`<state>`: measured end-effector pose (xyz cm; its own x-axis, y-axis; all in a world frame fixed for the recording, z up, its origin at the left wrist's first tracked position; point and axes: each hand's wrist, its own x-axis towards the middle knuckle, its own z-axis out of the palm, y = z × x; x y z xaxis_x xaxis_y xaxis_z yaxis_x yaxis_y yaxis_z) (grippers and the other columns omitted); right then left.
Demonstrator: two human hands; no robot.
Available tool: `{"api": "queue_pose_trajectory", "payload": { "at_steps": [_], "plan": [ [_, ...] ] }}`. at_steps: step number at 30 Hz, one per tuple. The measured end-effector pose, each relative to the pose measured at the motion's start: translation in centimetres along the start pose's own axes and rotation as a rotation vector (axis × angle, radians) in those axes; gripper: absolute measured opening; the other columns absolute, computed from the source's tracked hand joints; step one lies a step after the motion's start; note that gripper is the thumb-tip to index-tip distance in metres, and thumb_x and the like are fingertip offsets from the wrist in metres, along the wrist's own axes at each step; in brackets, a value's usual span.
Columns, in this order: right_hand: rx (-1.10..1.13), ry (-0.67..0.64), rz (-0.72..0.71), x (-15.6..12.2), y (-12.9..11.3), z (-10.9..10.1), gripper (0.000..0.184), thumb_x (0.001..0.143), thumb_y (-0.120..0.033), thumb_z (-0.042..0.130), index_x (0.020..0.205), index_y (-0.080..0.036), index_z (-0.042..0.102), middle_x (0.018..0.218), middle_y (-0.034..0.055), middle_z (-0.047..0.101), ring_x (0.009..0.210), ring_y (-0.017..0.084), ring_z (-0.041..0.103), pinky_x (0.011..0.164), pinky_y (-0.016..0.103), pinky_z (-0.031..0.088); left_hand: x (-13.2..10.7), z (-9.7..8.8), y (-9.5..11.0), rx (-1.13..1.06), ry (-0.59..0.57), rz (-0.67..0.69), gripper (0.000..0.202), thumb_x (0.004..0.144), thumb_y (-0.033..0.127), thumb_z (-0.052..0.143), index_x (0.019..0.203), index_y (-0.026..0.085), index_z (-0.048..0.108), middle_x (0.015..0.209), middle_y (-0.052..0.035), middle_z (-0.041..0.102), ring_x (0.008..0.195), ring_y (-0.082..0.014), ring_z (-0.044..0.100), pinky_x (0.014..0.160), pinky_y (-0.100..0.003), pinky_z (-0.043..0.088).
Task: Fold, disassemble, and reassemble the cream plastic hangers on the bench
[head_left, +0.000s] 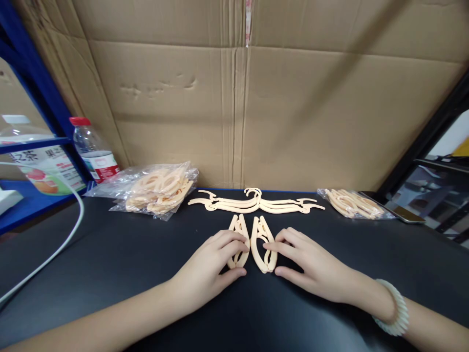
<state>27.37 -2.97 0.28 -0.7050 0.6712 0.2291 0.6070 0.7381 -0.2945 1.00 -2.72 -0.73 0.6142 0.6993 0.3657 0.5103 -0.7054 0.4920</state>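
Observation:
Two peach-coloured folding clothes hangers lie folded side by side on the black table. My left hand (220, 256) has its fingers over the left folded hanger (245, 239), with the thumb at its near end; the hand partly hides it. Against the right folded hanger (258, 249), my right hand (308, 259) lays its fingertips on the outer arm, its thumb beside the near tip. Just beyond them, two unfolded hangers (234, 204) appear to lie together with their hooks pointing away from me.
A clear bag of folded hangers (161, 188) lies at the back left, another bag (353, 203) at the back right beside a phone (408, 213). Bottles (95, 151) stand at the left by a blue frame. A white cable (73, 230) crosses the left side. Cardboard (293, 98) walls the back.

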Motion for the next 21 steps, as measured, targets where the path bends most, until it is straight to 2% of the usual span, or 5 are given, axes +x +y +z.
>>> {"api": "queue_pose_trajectory", "payload": {
  "at_steps": [21],
  "plan": [
    [0.028,-0.01,-0.041,-0.12,0.7,-0.22,0.044,0.095,-0.029,0.05,0.139,-0.026,0.045,0.113,0.0101,0.055,0.102,0.023,0.051,0.092,0.041,0.045,0.15,-0.72,-0.37,0.043,-0.049,0.028,0.033,0.084,0.018,0.06,0.116,0.026,0.063,0.124,-0.0084,0.059,0.115,-0.026,0.055,0.099,-0.04,0.046]
  ]
}}
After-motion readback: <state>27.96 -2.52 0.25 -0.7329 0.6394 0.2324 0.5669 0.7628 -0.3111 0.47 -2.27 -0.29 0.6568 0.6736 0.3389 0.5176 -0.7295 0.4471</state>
